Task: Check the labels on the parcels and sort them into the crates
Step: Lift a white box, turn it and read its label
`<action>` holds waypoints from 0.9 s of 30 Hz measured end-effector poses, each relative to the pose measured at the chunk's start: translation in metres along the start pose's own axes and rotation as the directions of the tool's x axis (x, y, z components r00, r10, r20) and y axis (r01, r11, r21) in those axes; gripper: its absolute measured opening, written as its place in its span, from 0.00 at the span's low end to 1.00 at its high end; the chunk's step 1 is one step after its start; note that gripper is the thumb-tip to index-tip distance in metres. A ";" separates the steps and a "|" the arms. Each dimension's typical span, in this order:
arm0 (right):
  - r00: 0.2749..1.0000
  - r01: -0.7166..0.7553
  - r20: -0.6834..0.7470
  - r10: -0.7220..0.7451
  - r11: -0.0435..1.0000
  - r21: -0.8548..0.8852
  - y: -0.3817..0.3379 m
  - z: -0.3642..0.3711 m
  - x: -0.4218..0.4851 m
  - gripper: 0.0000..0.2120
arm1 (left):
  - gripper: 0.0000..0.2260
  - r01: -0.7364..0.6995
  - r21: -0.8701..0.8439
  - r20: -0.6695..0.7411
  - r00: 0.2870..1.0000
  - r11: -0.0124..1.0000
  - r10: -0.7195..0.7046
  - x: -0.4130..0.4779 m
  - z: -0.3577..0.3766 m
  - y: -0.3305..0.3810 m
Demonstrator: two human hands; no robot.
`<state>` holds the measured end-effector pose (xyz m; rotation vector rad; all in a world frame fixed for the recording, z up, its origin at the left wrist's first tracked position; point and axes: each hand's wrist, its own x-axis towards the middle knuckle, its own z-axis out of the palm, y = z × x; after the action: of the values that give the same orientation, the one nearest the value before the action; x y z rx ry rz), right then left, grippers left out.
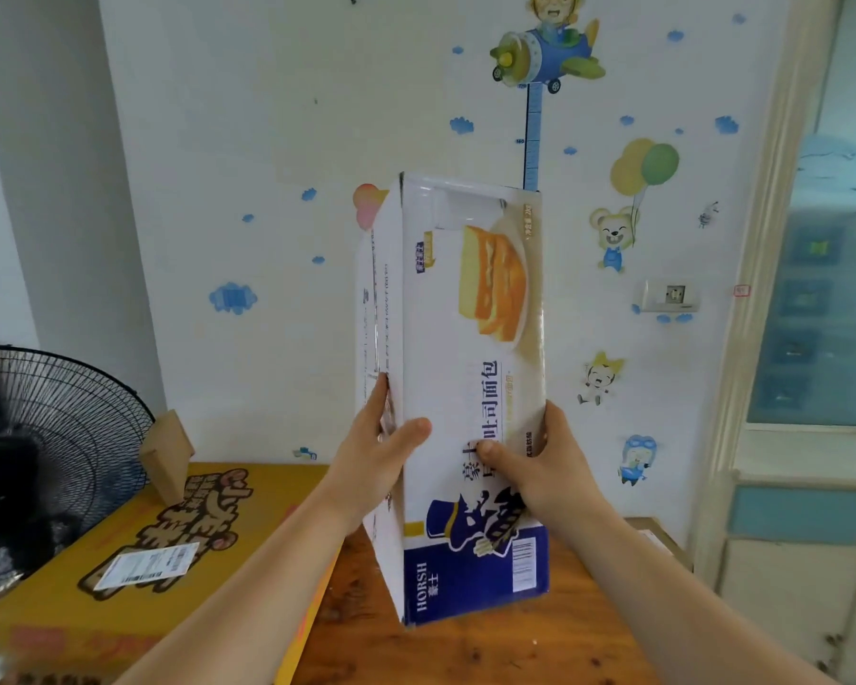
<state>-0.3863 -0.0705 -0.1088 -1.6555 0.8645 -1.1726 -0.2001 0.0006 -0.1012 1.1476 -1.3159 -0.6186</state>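
A tall white and blue bread carton (465, 309) stands on end, held up in front of me above the wooden table (465, 650). My left hand (381, 452) grips its left edge, thumb on the front face and fingers round the side. My right hand (539, 462) grips its right edge, thumb pressed on the printed front. The front shows a toast picture, blue lettering and a barcode near the bottom. No shipping label is visible on the faces turned to me.
A large yellow carton (134, 561) with a white shipping label (144, 566) lies at the left, a small brown box (166, 454) standing on it. A black fan (45, 437) stands far left. A sticker-covered wall is behind; a door frame (757, 289) is at the right.
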 end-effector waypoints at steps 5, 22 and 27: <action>1.000 -0.003 0.027 0.004 0.999 -0.035 -0.008 0.000 -0.004 0.30 | 0.19 0.027 -0.041 -0.076 0.997 0.999 -0.030 0.001 -0.002 0.004; 0.997 0.057 0.061 -0.052 0.994 -0.090 -0.020 0.004 -0.006 0.29 | 0.27 -0.016 -0.064 -0.182 0.983 0.998 0.004 -0.004 0.008 0.009; 0.999 -0.002 -0.040 0.000 0.999 -0.050 -0.029 0.007 -0.003 0.18 | 0.19 0.047 -0.050 -0.257 0.965 0.998 -0.058 -0.001 0.012 0.023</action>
<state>-0.3798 -0.0553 -0.0834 -1.6766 0.9273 -1.1959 -0.2173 0.0067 -0.0832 1.1873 -1.0484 -0.5136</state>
